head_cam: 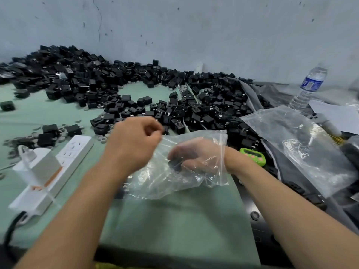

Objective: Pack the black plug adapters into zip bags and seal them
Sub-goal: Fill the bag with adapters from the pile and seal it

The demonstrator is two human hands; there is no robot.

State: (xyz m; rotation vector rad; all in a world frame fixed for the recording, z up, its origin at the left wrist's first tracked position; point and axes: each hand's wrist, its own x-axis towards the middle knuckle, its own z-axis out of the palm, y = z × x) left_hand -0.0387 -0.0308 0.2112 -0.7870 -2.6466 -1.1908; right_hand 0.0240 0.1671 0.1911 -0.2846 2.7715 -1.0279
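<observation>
A left hand (134, 141) pinches the edge of a clear zip bag (174, 188) as the right hand (198, 156), wrist-deep inside, grips a black plug adapter (174, 164), best released deep, clear of the zip.

left hand (134, 140) pinches zip bag (165, 188) | right hand (198, 155) inside, grips adapter (174, 164)

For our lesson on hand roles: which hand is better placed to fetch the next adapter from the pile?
Probably the right. The right hand is inside the zip bag gripping an adapter, free once it lets go; the left hand pinches the bag's edge, holding it up.
</observation>
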